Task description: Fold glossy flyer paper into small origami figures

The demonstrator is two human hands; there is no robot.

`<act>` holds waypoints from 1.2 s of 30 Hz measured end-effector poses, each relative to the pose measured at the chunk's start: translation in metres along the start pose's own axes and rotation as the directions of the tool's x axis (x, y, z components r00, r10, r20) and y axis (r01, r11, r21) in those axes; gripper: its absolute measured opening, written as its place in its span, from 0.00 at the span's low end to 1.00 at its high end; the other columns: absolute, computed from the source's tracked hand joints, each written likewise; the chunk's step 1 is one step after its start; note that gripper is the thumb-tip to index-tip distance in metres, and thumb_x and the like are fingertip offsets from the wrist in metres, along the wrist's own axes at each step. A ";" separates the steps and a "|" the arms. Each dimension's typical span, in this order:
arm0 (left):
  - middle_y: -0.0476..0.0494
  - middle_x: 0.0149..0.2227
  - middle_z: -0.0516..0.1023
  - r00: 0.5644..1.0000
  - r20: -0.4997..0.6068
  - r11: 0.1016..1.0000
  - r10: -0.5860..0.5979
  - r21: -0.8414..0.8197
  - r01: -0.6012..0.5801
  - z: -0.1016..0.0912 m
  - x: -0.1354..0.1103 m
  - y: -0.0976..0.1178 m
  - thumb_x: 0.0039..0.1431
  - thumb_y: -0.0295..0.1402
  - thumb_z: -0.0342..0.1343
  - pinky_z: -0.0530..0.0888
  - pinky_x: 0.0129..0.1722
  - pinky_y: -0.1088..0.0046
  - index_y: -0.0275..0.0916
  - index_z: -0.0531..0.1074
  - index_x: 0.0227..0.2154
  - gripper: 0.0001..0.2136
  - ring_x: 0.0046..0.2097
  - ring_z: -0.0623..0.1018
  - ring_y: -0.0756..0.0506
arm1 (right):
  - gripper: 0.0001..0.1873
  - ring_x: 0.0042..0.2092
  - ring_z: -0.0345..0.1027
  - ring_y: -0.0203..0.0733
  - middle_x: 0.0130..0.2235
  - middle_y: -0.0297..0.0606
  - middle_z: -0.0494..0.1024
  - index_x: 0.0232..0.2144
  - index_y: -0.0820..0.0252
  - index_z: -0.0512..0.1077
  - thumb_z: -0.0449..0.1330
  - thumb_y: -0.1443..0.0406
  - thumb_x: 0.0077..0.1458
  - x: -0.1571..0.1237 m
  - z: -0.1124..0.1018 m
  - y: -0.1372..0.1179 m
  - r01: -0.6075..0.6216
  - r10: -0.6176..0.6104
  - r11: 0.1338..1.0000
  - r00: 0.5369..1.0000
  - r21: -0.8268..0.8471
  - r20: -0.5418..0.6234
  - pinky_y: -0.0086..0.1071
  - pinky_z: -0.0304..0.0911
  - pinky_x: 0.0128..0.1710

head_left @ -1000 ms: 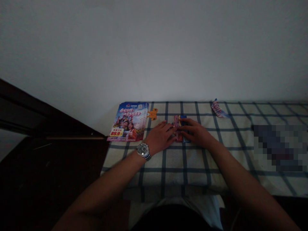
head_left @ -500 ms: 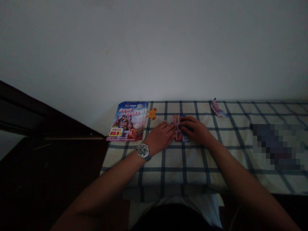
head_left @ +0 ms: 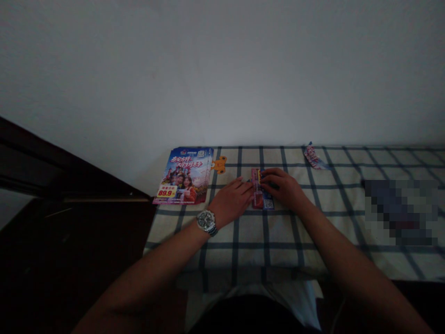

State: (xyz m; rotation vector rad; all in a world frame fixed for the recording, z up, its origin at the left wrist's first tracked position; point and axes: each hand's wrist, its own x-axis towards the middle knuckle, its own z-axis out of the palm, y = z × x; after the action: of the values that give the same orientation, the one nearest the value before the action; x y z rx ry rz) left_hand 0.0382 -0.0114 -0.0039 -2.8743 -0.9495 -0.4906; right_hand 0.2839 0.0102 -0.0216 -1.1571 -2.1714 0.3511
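My left hand point(head_left: 231, 199) lies flat on a cream cloth point(head_left: 278, 232) checked with dark blue lines, and a steel wristwatch point(head_left: 206, 221) sits on its wrist. Its fingertips touch the left edge of a pink-red printed card point(head_left: 256, 197). My right hand point(head_left: 283, 188) curls over the upper part of that card and a blue card point(head_left: 268, 203) that lies partly beneath or beside it. A small QR code shows on the blue card. The cards' upper parts are hidden under my right fingers.
A stack of glossy travel brochures point(head_left: 183, 176) lies at the cloth's back left, with an orange cutout point(head_left: 219, 163) next to it. A printed paper strip point(head_left: 313, 157) lies at the back edge. Dark wooden furniture point(head_left: 69, 241) stands left; a white wall point(head_left: 222, 74) rises behind.
My right hand has shifted slightly back over the cards, and more of the blue card's lower end now shows. My left hand has eased slightly away from the cards.
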 end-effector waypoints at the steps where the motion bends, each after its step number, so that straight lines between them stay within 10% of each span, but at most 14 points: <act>1: 0.41 0.57 0.77 1.000 0.005 1.000 0.005 0.002 -0.005 0.000 0.000 0.000 0.74 0.32 0.45 0.63 0.69 0.60 0.35 0.73 0.54 0.15 0.57 0.76 0.45 | 0.06 0.52 0.75 0.49 0.51 0.42 0.78 0.40 0.53 0.79 0.62 0.63 0.64 0.001 0.001 0.000 -0.007 0.007 1.000 1.000 0.000 -0.013 0.46 0.73 0.54; 36: 0.38 0.60 0.74 0.999 0.019 0.998 -0.036 -0.043 0.037 -0.001 0.000 0.004 0.74 0.36 0.47 0.63 0.68 0.58 0.35 0.69 0.60 0.18 0.59 0.74 0.42 | 0.03 0.49 0.75 0.50 0.49 0.42 0.77 0.37 0.54 0.78 0.63 0.64 0.62 0.003 0.005 -0.006 -0.054 0.052 0.998 0.997 -0.032 -0.056 0.48 0.73 0.50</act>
State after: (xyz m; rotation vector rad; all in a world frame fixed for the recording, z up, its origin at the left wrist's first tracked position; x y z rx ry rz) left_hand 0.0401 -0.0147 -0.0025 -2.9090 -1.0083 -0.4951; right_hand 0.2753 0.0094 -0.0209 -1.2310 -2.1097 0.3034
